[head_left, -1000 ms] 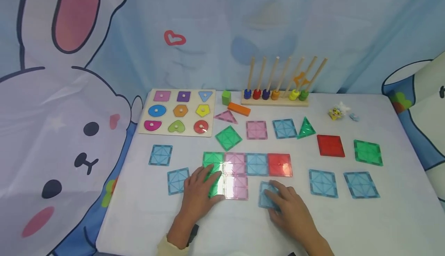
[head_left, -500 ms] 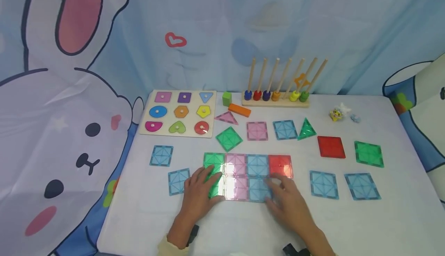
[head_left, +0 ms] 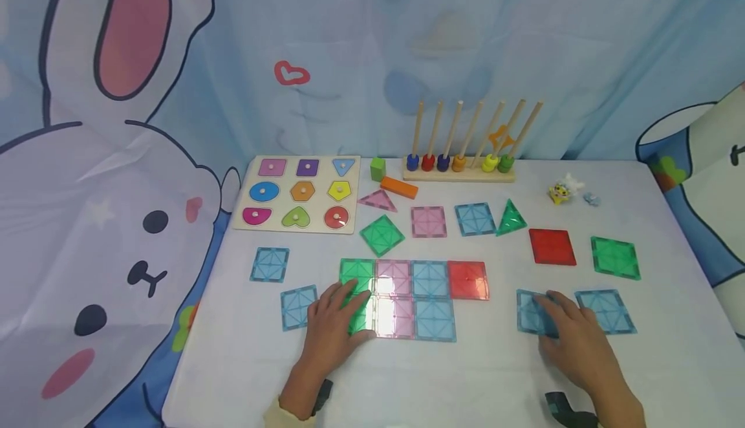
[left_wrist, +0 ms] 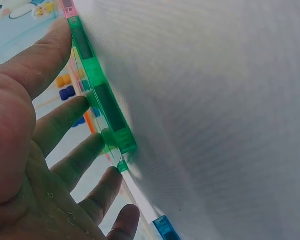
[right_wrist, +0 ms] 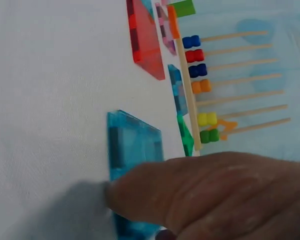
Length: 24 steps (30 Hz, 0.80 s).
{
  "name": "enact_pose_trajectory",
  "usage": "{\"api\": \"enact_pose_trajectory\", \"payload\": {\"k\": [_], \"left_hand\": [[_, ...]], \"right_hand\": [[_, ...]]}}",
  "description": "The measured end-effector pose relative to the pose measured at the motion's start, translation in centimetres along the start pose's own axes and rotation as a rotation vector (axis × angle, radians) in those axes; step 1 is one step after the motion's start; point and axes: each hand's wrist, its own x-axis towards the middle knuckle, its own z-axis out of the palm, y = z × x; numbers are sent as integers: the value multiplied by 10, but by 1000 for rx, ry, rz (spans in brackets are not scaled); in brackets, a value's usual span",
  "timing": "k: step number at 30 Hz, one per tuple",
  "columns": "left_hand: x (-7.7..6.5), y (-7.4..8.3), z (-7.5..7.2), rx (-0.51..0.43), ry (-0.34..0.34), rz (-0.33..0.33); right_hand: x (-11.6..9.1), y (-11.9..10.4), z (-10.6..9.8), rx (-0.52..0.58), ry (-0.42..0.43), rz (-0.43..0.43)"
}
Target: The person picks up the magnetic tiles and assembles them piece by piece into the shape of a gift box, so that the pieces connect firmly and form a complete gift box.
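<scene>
While I watch from the far end of the link, the right hand (head_left: 573,344) touches a square blue tile (head_left: 528,311), which lies flat on the white tabletop (head_left: 454,383) at 3 o'clock of the tile block (head_left: 400,299). Its fingers lie over that tile and its thumb meets the near edge; I cannot tell whether they pinch it. Seen from there, a 2nd blue tile (head_left: 610,315) lies just beside at 3 o'clock, a loose red tile (head_left: 551,247) at 1 o'clock and a loose green tile (head_left: 615,258) at 2 o'clock. The left hand (head_left: 332,324) has its fingers spread apart, touching the 2 green tiles (head_left: 356,271) at the block's 9 o'clock end. I count 7 tiles joined edge to edge: green, pink, blue and red in the far row; green, pink and blue in the near row. Another blue tile (head_left: 297,306) lies just beside the left hand at 10 o'clock. From the block, I see a shape board (head_left: 283,179) at 10 o'clock and a 7-peg wooden stand (head_left: 460,177) at 1 o'clock.
</scene>
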Motion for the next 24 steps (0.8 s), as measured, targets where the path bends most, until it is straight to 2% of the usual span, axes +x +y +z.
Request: {"api": "enact_pose_trajectory", "payload": {"k": [3, 7, 12, 18, 21, 24], "left_hand": [[0, 1, 1, -9, -6, 9], [0, 2, 0, -5, -4, 1], [3, 0, -2, 4, 24, 5], [3, -2, -2, -21, 39, 23], [2, -2, -1, -14, 43, 20], [-3, -2, 1, -7, 28, 13]], "right_hand": [[-9, -7, -2, -6, -54, -23], [-16, -29, 3, 5, -92, -90], [-14, -59, 14, 67, -26, -179], [-6, -75, 24, 89, 86, -273], [-3, -78, 26, 85, 103, -290], [-6, -78, 30, 91, 100, -256]]}}
